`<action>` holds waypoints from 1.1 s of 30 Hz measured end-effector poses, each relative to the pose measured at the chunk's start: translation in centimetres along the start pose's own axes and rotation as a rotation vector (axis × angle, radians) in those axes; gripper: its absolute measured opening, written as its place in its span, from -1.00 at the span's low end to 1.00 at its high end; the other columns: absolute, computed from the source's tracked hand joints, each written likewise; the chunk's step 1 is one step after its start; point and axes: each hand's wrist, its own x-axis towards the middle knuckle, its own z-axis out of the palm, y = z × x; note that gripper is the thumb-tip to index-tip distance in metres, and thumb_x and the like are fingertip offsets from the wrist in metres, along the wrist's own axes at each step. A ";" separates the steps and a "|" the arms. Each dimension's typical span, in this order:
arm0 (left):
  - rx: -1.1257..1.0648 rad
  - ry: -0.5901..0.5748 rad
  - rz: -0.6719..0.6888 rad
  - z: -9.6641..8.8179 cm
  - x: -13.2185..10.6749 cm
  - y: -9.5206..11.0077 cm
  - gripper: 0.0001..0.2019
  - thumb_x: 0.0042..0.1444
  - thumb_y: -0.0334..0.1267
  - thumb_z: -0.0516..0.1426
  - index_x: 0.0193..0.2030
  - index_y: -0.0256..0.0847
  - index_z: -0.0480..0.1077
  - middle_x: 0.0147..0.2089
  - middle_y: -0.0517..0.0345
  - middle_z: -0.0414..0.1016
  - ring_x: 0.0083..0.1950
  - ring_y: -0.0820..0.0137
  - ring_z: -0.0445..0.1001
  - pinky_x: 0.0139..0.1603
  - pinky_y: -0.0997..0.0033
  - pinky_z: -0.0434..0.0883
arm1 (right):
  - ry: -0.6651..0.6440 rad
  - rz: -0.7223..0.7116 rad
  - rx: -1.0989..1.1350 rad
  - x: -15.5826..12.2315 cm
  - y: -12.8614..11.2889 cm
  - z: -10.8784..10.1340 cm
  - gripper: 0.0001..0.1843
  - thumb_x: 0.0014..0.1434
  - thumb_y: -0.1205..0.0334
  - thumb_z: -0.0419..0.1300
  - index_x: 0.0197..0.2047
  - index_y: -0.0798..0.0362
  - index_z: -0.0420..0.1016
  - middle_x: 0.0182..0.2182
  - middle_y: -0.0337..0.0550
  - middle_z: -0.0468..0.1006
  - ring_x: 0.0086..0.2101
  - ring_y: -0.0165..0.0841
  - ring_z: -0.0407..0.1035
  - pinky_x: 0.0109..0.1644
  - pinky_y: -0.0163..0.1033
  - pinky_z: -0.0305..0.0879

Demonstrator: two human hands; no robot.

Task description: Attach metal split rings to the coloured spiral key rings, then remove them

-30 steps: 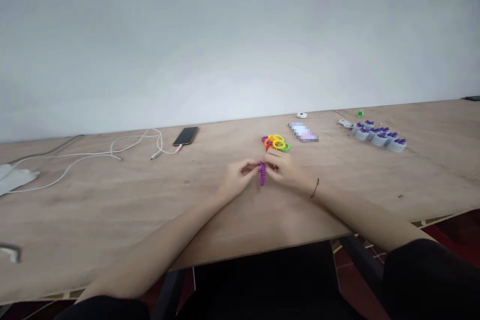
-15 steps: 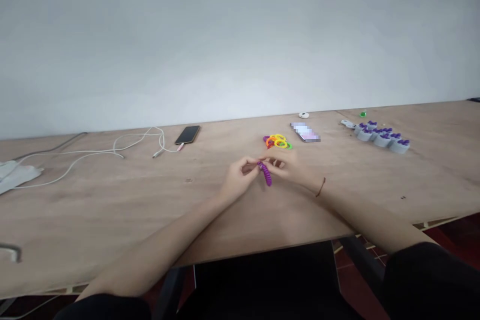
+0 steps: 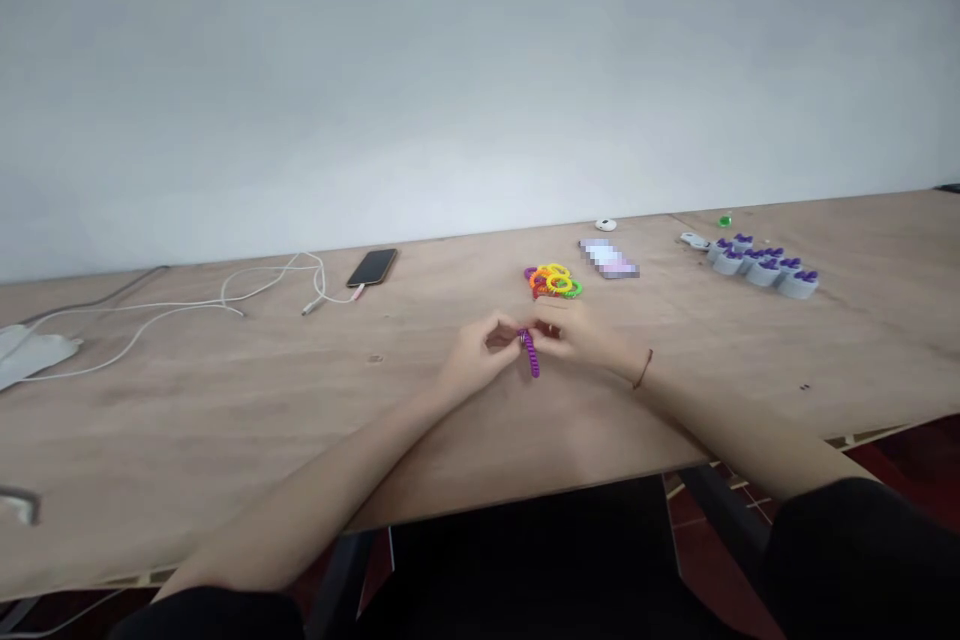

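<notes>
Purple coil band (image 3: pixel 531 357) pinched between both hands

Left hand (image 3: pixel 480 352) and right hand (image 3: pixel 577 335) grasp its top end, coil hanging below them over wooden table (image 3: pixel 225 400); bright coil bands (image 3: pixel 553 282) heaped just ahead, phone (image 3: pixel 372 267) off left, grey tubs (image 3: pixel 763 272) far right

Spiral hair-tie pile (image 3: pixel 553 282) just ahead of hands (image 3: pixel 480 345) (image 3: pixel 581 335); passage either side.

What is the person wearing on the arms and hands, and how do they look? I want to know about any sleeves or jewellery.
The left hand and right hand are bare, with no gloves. The forearms are uncovered, and black sleeves show only at the bottom of the view. The right wrist has a thin brown cord bracelet.
</notes>
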 end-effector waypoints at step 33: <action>-0.058 0.030 -0.090 -0.2 0.6 -1.2 -0.85 0.00 -0.21 0.14 -0.39 -0.26 0.30 -0.35 0.15 0.47 -0.28 0.39 0.46 -0.22 0.38 0.41 | -0.051 0.174 0.147 0.2 1.3 0.9 -0.88 0.05 0.40 0.02 -0.45 0.09 0.35 -0.52 -0.27 0.38 -0.48 -0.46 0.20 -0.42 -0.37 0.08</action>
